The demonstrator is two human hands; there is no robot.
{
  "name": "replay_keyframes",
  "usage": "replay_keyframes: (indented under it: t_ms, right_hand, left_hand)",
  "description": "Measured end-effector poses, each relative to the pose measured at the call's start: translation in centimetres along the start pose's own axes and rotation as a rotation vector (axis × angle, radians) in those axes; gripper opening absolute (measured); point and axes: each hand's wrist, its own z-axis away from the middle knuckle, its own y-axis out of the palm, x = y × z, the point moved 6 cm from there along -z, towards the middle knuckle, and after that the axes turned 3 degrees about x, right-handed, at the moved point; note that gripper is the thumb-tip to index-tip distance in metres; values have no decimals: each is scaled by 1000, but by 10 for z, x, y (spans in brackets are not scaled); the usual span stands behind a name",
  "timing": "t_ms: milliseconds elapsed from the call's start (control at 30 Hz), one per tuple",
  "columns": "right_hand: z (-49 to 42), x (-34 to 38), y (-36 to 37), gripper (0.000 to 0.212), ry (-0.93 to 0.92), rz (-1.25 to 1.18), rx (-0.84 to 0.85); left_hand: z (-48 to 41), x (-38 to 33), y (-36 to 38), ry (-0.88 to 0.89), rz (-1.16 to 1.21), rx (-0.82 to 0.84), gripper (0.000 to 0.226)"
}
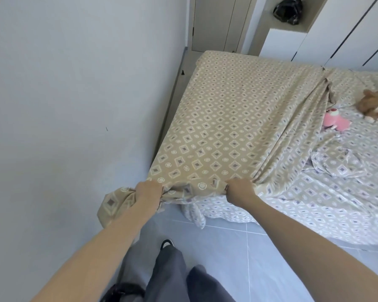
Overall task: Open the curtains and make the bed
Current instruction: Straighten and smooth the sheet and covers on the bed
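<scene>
Gripping the near hem of the tan cotton bedcover printed with diamonds and circles (227, 118), both hands bunch the cloth at the foot corner of the bed. The left hand (147, 190) has its fingers curled round a wad of fabric at about 7 o'clock of the cover, a loose tail hanging below the wrist; the right hand (240, 190) pinches a gather at about 6 o'clock. The cover lies stretched flat over the wall-side half of the mattress, with a ridge of folds running toward 1 o'clock. It looks light, soft and limp, likely to wrinkle and sag, so hold is best taken at hem and corners, hands spread. A pink plush toy (335, 120) and a brown plush toy (372, 105) lie at 3 o'clock on the paler patterned sheet (336, 192). The curtains are out of view, the fingertips are buried in cloth, and the bed's right side is cut off.
</scene>
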Motion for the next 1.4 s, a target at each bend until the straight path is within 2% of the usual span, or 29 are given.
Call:
replay_keyframes:
  t_ms: [267, 567, 800, 900, 1000, 1067, 1233, 1400]
  right_hand:
    - [-48, 31, 72, 44, -24, -41, 161]
    - [-82, 34, 170, 31, -5, 7, 372]
    - [-102, 40, 231, 46, 3, 37, 466]
    - [-110, 37, 243, 47, 44, 51, 458]
    - [-114, 36, 239, 58, 67, 64, 389]
    - [-115, 35, 232, 61, 60, 69, 332]
    - [-109, 27, 209, 49, 82, 6, 317]
    - [-95, 6, 180, 44, 137, -121, 361]
  left_hand:
    - [-45, -3, 82, 48, 16, 154, 22]
    - [-98, -48, 193, 86, 48, 353, 22]
    - [-111, -69, 250, 44, 184, 355, 22]
    - [-117, -77, 257, 47, 257, 356, 32]
    - [-126, -84, 252, 109, 257, 356, 60]
    - [-129, -87, 246, 155, 287, 343, 67]
    - [-128, -84, 210, 133, 397, 345, 37]
    - [-127, -75, 155, 97, 594, 339, 45]
